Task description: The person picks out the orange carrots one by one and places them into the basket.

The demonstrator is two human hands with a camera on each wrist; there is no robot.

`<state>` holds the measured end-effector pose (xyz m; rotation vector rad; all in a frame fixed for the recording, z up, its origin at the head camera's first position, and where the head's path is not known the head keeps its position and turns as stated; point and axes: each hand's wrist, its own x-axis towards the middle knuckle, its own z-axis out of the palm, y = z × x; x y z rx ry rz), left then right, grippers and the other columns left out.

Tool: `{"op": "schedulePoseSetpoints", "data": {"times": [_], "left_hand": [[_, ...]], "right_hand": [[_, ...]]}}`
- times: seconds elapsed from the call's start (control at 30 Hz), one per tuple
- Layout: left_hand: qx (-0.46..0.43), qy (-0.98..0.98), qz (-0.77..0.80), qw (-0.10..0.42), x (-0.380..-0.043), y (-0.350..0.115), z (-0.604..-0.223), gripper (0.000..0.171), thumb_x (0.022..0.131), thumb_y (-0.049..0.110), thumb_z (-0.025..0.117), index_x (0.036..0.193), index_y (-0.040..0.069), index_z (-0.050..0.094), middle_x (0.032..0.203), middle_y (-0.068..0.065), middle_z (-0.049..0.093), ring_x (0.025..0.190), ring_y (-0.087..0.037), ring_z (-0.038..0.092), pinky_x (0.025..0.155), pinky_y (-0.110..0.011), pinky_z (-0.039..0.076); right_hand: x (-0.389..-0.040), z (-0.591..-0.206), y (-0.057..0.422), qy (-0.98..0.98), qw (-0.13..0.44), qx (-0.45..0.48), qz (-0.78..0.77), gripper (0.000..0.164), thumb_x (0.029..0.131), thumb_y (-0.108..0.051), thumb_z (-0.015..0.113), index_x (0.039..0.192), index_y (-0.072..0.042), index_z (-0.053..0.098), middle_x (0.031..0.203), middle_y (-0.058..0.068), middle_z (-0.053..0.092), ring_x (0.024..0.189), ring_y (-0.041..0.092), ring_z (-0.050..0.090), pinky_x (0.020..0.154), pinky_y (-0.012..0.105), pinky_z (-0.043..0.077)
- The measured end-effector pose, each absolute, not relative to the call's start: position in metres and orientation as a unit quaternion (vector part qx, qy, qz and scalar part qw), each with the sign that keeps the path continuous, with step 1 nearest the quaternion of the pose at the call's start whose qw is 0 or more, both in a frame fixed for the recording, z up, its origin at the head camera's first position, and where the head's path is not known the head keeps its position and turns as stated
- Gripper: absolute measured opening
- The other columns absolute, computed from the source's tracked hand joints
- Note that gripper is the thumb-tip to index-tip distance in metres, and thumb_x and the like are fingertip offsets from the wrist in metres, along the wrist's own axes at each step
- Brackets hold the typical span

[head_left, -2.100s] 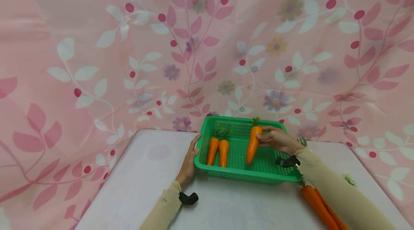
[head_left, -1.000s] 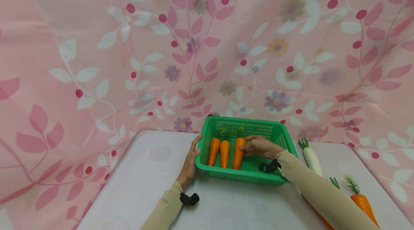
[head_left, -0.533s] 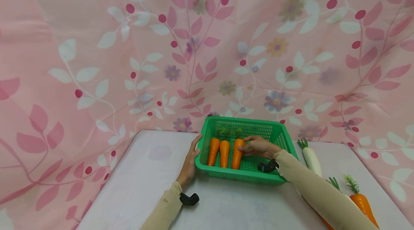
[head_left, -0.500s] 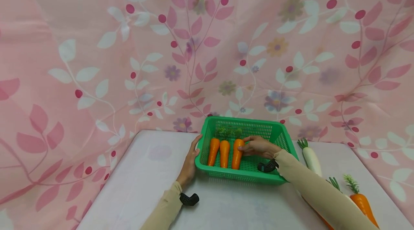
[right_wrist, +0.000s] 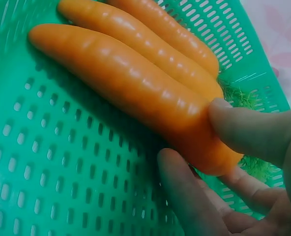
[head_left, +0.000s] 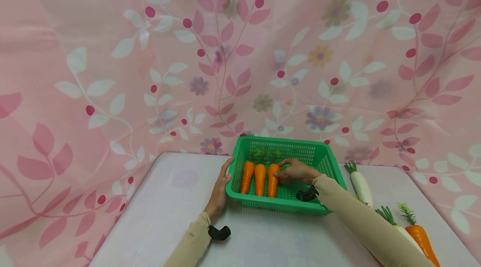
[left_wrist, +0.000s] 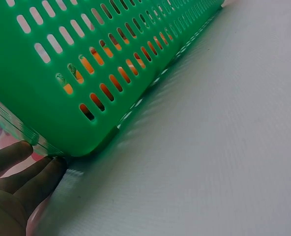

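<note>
A green slotted plastic basket (head_left: 285, 205) stands on the table and holds three orange carrots with leafy tops. Two of them, the left carrot (head_left: 246, 177) and the middle carrot (head_left: 260, 179), lie side by side. My right hand (head_left: 297, 172) holds the third carrot (right_wrist: 135, 88) near its thick leafy end, thumb on top and other fingers around that end. This carrot lies against the middle one in the right wrist view. At the basket's left end, my left hand (head_left: 219, 194) touches the outer wall with extended fingers (left_wrist: 42, 179).
Right of the basket lie a white radish (head_left: 361, 187), a second white radish (head_left: 407, 235) and another carrot (head_left: 422, 240). My right sleeve (head_left: 357, 217) covers part of that area. A pink floral cloth (head_left: 240, 71) hangs behind the white table (head_left: 180, 192).
The third carrot has come down into the basket and moved left against the middle one, still in my right hand. My left hand has stayed at the basket's left end.
</note>
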<state>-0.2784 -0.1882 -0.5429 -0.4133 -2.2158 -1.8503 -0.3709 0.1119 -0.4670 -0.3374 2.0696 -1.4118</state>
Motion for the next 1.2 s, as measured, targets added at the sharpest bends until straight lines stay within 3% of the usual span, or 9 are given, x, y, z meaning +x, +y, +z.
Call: {"op": "schedulePoseSetpoints", "data": {"times": [0.33,0.6,1.2], "left_hand": [[-0.137,-0.754,-0.634,0.106,-0.2802,-0.1885,-0.5429,0.055,0.114,0.035,0.027,0.169,0.033,0.028,0.177,0.001,0.022,0.164,-0.032,0.019,0.126,-0.073,0.010],[-0.137,-0.754,-0.634,0.108,-0.2804,-0.1892,-0.5441,0.055,0.114,0.035,0.027,0.169,0.033,0.028,0.177,0.002,0.023,0.164,-0.032,0.019,0.126,-0.073,0.010],[-0.140,-0.755,-0.630,0.116,-0.2806,-0.1886,-0.5442,0.054,0.114,0.036,0.028,0.168,0.032,0.030,0.176,0.001,0.025,0.164,-0.033,0.020,0.126,-0.073,0.010]], "right_hand": [[-0.3690,-0.4627,0.1095,0.801,0.297,-0.144,-0.500,0.066,0.104,-0.015,0.068,0.157,0.011,0.038,0.126,0.025,0.071,0.110,0.039,0.074,0.095,0.051,0.061],[-0.3709,-0.4639,0.1096,0.810,0.294,-0.152,-0.485,0.066,0.103,-0.017,0.070,0.156,0.009,0.042,0.124,0.024,0.073,0.108,0.036,0.075,0.087,0.046,0.064],[-0.3705,-0.4668,0.1105,0.828,0.293,-0.147,-0.456,0.072,0.100,-0.021,0.075,0.157,0.007,0.041,0.124,0.023,0.073,0.107,0.036,0.074,0.088,0.045,0.064]]}}
